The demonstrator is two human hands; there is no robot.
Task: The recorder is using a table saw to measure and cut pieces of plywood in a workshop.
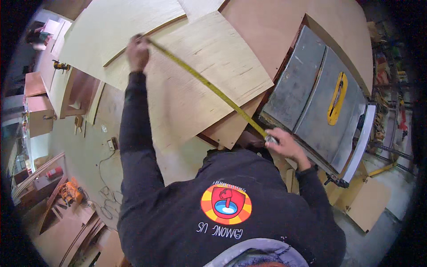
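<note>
A yellow tape measure [202, 81] is drawn out diagonally above a pale plywood panel [227, 53]. My left hand [138, 54], slightly blurred, is closed at the blade's far end, beside the edge of another plywood sheet [120, 26]. My right hand [288, 146] grips the tape's case close to my body, next to the near corner of a table saw [296, 82]. Between both hands the blade runs straight. My right fingers cover part of the case, and the blade's end tip is hidden at my left fingers.
The saw's grey top has a yellow throat plate [337, 99] and a pale rail [362, 142] along its right side. An orange power tool [71, 192] and a loose cord [106, 196] lie at lower left. Shelving [393, 98] stands at far right. A clamp [61, 66] sits at upper left.
</note>
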